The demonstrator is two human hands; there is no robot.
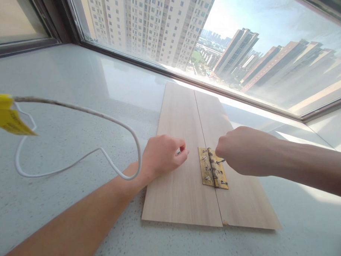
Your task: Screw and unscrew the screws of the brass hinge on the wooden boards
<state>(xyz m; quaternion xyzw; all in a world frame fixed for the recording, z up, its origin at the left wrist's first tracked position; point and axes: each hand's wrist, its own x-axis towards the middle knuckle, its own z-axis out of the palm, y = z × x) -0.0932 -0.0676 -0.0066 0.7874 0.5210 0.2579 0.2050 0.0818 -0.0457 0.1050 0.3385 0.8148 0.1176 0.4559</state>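
Note:
Two pale wood-grain boards [180, 195] lie side by side, with a worn brass hinge [206, 171] across their seam. Several small screws stick up from its holes at different tilts. My right hand [241, 151] is closed in a pinch over the right leaf of the hinge, at a thin metal screw [220, 161]; the curled fingers hide part of it. Above the left board, my left hand [166, 155] is curled, thumb and forefinger together. A small glint shows inside that curl, too little to name.
A white cable [134, 140] with a yellow tag [9, 117] loops in front of my left forearm. The boards rest on a speckled white stone sill [64, 206]. Beyond runs the dark window frame [146, 63], with tall buildings outside.

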